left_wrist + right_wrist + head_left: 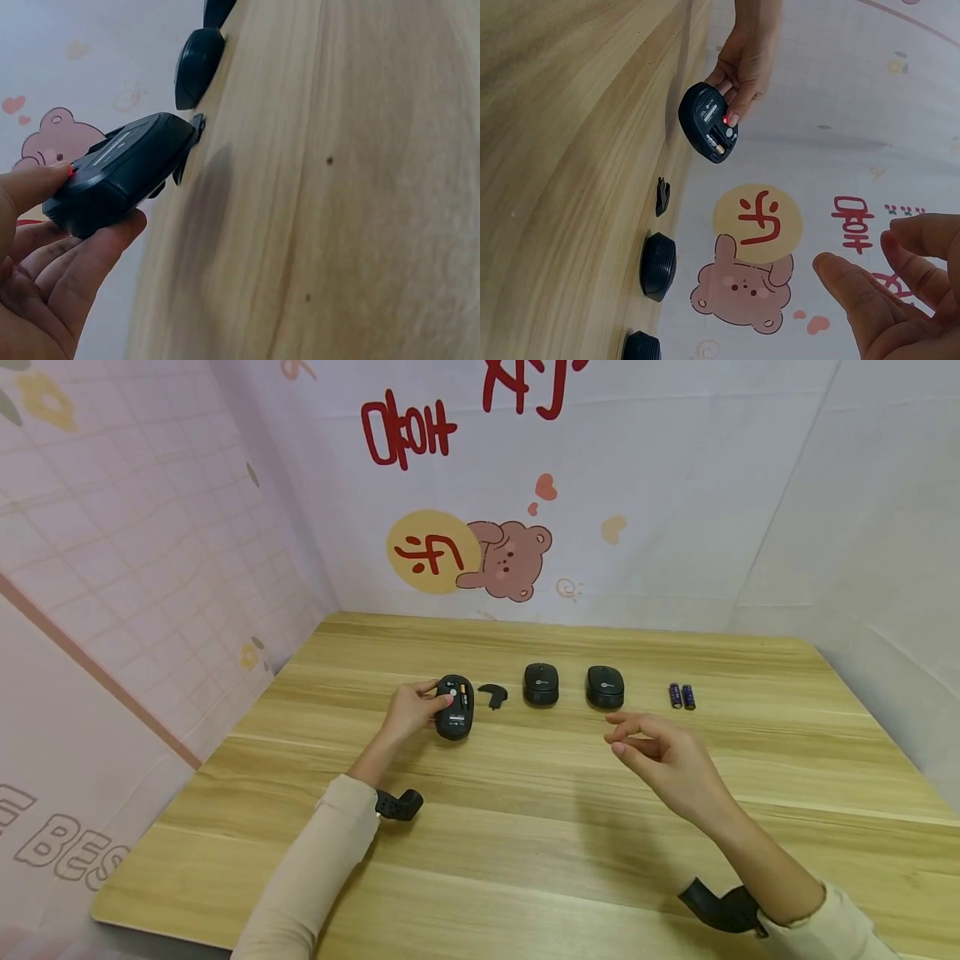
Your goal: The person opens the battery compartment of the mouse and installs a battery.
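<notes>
My left hand (407, 710) holds a black computer mouse (454, 727) with its underside facing up, thumb on the underside and fingers around the far side. In the right wrist view the mouse's battery slot is uncovered, and a battery (720, 148) lies in it. A red light glows beside the thumb. On the table, just right of that mouse, lies a black curved battery cover (492, 695). My right hand (667, 760) hovers above the table with fingers loosely bent, thumb and fingertips apart, holding nothing. It is nearest to a second black mouse (604, 687).
Another black mouse (541, 684) stands between the cover and the second mouse. Two dark blue batteries (682, 697) lie side by side further right. The wooden table (480, 868) meets a printed cloth backdrop (660, 577) at the back.
</notes>
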Demonstrator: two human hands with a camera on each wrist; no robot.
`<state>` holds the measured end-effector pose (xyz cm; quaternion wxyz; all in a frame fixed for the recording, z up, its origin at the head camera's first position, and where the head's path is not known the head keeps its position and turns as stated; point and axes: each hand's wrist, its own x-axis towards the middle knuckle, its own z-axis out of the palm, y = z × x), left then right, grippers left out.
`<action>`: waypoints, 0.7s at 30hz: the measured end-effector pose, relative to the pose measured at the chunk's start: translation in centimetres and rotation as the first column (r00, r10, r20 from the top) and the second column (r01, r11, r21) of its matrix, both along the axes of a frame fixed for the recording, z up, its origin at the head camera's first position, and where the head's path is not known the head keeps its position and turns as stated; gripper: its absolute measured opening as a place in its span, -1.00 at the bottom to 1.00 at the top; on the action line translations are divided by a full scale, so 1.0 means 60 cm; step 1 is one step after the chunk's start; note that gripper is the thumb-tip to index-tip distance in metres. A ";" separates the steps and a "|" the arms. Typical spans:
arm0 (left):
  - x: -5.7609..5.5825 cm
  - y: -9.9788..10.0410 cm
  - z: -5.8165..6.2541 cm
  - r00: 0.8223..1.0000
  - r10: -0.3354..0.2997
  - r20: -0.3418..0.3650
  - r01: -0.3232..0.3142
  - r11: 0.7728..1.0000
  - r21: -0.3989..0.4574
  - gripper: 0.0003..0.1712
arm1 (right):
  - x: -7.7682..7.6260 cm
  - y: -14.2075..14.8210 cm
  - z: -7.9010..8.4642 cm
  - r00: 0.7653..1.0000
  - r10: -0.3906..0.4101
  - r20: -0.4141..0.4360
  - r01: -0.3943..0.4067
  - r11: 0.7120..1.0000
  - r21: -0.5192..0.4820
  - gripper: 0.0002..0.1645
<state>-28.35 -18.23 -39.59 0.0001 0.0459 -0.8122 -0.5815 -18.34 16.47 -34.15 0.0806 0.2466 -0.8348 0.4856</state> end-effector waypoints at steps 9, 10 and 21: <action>-0.021 -0.003 -0.011 0.998 0.064 -0.005 -0.064 0.996 -0.069 -0.43 | 0.000 0.002 -0.005 1.000 -0.001 -0.001 0.001 1.000 0.001 -0.96; -0.023 -0.003 -0.010 0.997 0.072 -0.009 -0.073 0.995 -0.074 -0.44 | 0.000 0.002 -0.005 1.000 -0.001 -0.003 0.001 1.000 0.000 -0.96; -0.058 -0.007 -0.011 0.994 0.110 0.008 -0.107 0.979 -0.172 -0.45 | 0.004 0.003 -0.009 1.000 -0.010 0.025 0.010 1.000 0.007 -0.95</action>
